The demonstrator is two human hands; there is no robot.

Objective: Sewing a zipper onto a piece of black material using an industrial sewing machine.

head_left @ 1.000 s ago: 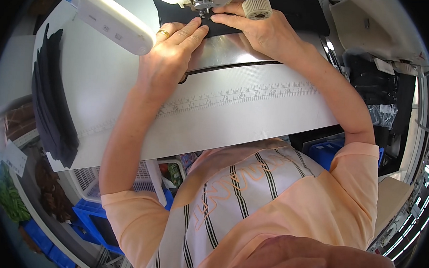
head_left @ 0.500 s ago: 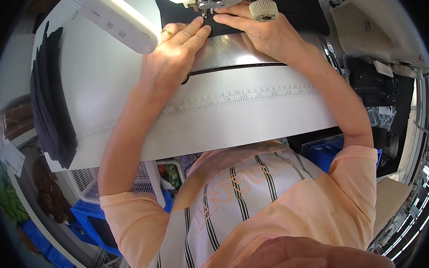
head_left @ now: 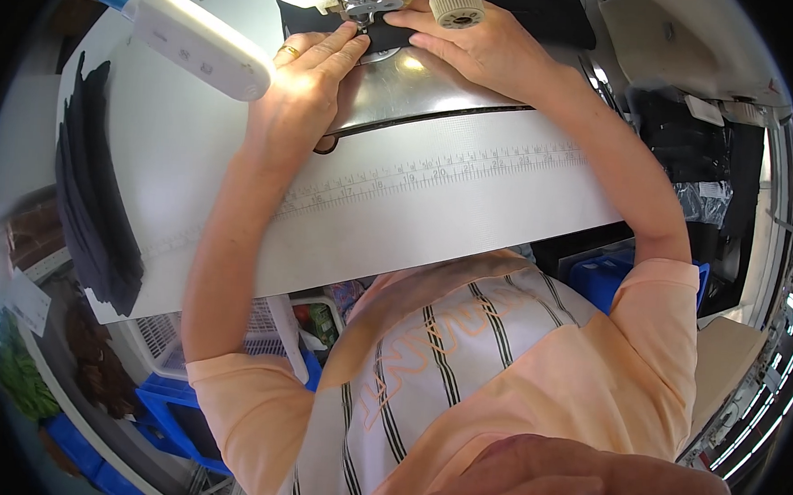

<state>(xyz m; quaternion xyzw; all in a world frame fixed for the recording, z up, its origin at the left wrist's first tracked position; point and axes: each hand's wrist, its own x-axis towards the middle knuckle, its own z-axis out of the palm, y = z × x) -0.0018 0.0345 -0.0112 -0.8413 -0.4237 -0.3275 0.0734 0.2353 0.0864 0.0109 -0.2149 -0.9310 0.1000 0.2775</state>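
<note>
A dark piece of cloth [head_left: 390, 37] lies under the presser foot [head_left: 361, 14] of a sewing machine, on its shiny metal bed [head_left: 405, 91]. My left hand [head_left: 305, 77], with a ring on one finger, rests flat with its fingertips on the cloth just left of the foot. To the right of the foot is my right hand [head_left: 492, 55], index finger stretched over the cloth and thumb apart from it, nearer me. The machine's ridged knob [head_left: 456, 9] hides part of that hand. More dark cloth [head_left: 552, 18] spreads behind the right hand.
A white lamp-like device [head_left: 201, 45] on a blue cable hangs over the left of the white table [head_left: 399, 189], which bears a printed ruler. Dark folded cloths [head_left: 99, 187] lie along its left edge. Below stand a white basket [head_left: 271, 331] and blue crates [head_left: 177, 406].
The view has shifted slightly, moving the machine left in the picture. The cloth's near edge has slid back, baring more metal by the foot. My right thumb is farther from the foot.
</note>
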